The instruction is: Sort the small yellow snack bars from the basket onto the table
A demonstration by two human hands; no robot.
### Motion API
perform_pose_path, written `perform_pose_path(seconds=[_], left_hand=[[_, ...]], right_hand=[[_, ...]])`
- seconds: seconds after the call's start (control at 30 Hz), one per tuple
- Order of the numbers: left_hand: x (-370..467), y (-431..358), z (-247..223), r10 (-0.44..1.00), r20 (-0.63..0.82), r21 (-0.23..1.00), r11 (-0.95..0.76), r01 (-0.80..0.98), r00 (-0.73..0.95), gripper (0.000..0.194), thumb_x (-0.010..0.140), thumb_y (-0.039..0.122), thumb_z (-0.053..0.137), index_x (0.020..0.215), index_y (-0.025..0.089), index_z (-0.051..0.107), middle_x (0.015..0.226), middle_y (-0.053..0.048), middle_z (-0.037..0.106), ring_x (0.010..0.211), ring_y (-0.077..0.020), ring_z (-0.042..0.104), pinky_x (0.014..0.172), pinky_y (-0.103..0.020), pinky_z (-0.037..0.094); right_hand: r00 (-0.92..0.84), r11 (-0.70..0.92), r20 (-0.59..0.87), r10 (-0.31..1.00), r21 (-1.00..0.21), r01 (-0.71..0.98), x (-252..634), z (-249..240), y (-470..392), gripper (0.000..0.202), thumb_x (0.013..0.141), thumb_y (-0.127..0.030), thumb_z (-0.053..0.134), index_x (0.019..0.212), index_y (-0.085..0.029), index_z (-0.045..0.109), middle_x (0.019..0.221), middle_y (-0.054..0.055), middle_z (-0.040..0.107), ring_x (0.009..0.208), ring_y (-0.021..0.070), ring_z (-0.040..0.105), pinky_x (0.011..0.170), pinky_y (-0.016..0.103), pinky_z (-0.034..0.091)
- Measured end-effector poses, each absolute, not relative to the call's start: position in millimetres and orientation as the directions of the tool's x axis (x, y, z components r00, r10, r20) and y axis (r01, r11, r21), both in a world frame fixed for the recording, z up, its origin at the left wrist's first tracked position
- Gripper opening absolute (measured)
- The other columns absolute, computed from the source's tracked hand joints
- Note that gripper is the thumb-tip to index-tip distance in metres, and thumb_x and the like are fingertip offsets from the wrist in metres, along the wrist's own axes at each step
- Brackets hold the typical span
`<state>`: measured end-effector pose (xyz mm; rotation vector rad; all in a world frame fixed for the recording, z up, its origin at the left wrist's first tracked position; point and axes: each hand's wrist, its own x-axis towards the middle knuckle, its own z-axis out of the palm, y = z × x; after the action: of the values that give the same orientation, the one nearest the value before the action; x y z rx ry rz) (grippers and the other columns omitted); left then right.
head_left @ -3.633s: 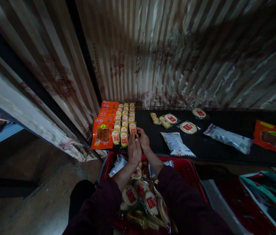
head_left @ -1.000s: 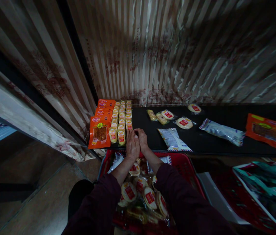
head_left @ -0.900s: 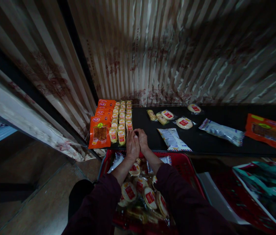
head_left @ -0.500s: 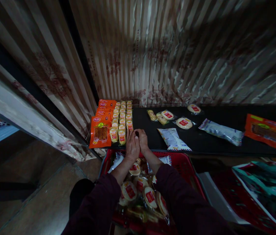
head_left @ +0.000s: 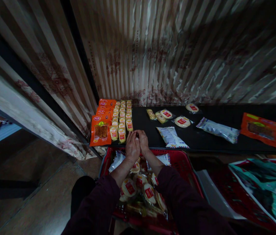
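Orange packets (head_left: 101, 130) left of hands (head_left: 136, 144); yellow snacks (head_left: 122, 134) with red-and-white labels. Basket (head_left: 184, 166) below hands red. Desk (head_left: 143, 114) black. Curtain (head_left: 157, 52) beyond hands: brown and cream stripes, reddish print. Sleeves (head_left: 96, 202) dark purple. Bag (head_left: 270, 179) far right teal.

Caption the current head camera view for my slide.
Both hands meet at the black shelf's edge, beside rows of small packaged snacks, above a red basket.

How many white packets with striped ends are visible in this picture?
4: a nearer packet and a packet farther right on the black shelf; a left packet and a right packet in the red basket. More may be hidden in the basket.
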<state>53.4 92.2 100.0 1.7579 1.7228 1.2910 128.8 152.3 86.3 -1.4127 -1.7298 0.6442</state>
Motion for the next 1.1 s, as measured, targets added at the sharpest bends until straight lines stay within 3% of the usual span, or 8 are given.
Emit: perform_pose_path(seconds=[0.2,0.43,0.6,0.7,0.87,0.97,1.03,1.1], left_hand=[[59,61,104,0.915,0.393,0.75,-0.261,0.608,-0.092,0.045,0.092,0.028,0.027,0.121,0.011,0.057,0.131,-0.014,0.055,0.126,-0.0208,0.047,0.11,-0.043,0.035],[64,7,89,0.944,0.331,0.725,-0.242,0.645,-0.017,0.041,0.092,0.025,0.03,0.119,0.012,0.058,0.128,-0.015,0.056,0.123,-0.021,0.049,0.108,-0.04,0.038],[67,-23,64,0.979,0.204,0.718,-0.151,0.679,0.001,0.039,0.091,0.021,0.033,0.117,0.01,0.059,0.126,-0.015,0.058,0.122,-0.0209,0.05,0.108,-0.04,0.039],[70,-39,48,0.998,0.034,0.696,-0.061,0.716,0.052,0.039,0.091,0.02,0.032,0.116,0.01,0.059,0.123,-0.014,0.06,0.119,-0.0197,0.053,0.106,-0.036,0.04],[72,-61,27,0.962,-0.192,0.575,-0.048,0.817,0.192,0.037,0.091,0.021,0.032,0.107,0.009,0.064,0.114,-0.014,0.065,0.113,-0.0203,0.056,0.107,-0.034,0.037],[73,-63,20,0.958,-0.214,0.546,-0.047,0.837,0.193,0.038,0.09,0.021,0.032,0.109,0.008,0.062,0.114,-0.015,0.065,0.114,-0.0212,0.055,0.107,-0.034,0.036],[74,-61,17,0.951,-0.244,0.537,-0.032,0.843,0.192,0.037,0.087,0.016,0.035,0.113,0.008,0.061,0.118,-0.015,0.063,0.117,-0.0212,0.053,0.107,-0.034,0.036],[76,-59,14,0.937,-0.273,0.52,-0.045,0.853,0.216,0.038,0.083,0.011,0.038,0.113,0.008,0.061,0.123,-0.015,0.06,0.121,-0.0216,0.049,0.108,-0.034,0.033]], right_hand=[[-0.092,0.329,0.327,0.941,-0.812,0.482,140,86,116,0.027,0.071,-0.014,0.042,0.088,-0.02,0.061,0.087,0.005,0.061,0.084,0.0195,0.055,0.081,0.034,0.047],[-0.091,0.267,0.253,0.963,-0.851,0.452,153,62,61,0.028,0.07,-0.016,0.04,0.087,-0.019,0.061,0.085,0.005,0.062,0.081,0.0195,0.056,0.083,0.035,0.047],[-0.117,0.119,0.076,0.99,-0.899,0.421,157,35,30,0.024,0.072,-0.017,0.042,0.081,-0.019,0.064,0.078,0.005,0.065,0.075,0.019,0.056,0.078,0.032,0.049],[-0.121,0.061,0.006,0.993,-0.887,0.457,163,19,6,0.029,0.075,-0.015,0.039,0.087,-0.019,0.066,0.08,0.006,0.067,0.073,0.0189,0.058,0.074,0.031,0.05],[-0.125,0.001,-0.136,0.983,-0.672,0.74,180,-10,-33,0.036,0.07,-0.005,0.046,0.095,-0.015,0.069,0.107,0.015,0.066,0.095,0.0224,0.061,0.09,0.035,0.045],[-0.22,0.045,-0.158,0.963,-0.707,0.706,188,-17,-35,0.031,0.071,-0.004,0.047,0.088,-0.016,0.07,0.104,0.013,0.068,0.094,0.0201,0.063,0.088,0.031,0.046],[-0.156,-0.017,-0.161,0.975,-0.748,0.663,192,-16,-28,0.026,0.074,-0.007,0.048,0.082,-0.017,0.07,0.093,0.009,0.07,0.086,0.0181,0.064,0.082,0.03,0.049],[0.021,-0.115,-0.13,0.991,-0.78,0.616,197,-13,-19,0.018,0.079,-0.012,0.051,0.08,-0.017,0.068,0.084,0.005,0.069,0.079,0.0174,0.063,0.08,0.032,0.051]])
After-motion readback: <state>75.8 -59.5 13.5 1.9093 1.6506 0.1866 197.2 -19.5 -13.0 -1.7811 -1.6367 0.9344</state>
